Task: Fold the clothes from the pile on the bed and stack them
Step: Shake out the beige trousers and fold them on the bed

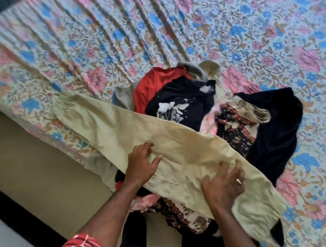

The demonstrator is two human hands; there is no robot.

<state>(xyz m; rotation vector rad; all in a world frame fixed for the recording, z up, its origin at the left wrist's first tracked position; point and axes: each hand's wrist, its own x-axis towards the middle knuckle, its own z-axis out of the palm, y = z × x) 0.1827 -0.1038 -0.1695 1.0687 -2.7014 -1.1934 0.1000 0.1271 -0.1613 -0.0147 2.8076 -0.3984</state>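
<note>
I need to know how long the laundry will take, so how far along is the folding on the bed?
Barely started. No folded stack shows on the floral bedsheet. In hand: the beige trousers lie stretched across the pile, with the left hand and right hand spread on the cloth. Left: the red garment, the dark printed T-shirt, the patterned garment and the dark garment remain heaped, unfolded.
</note>
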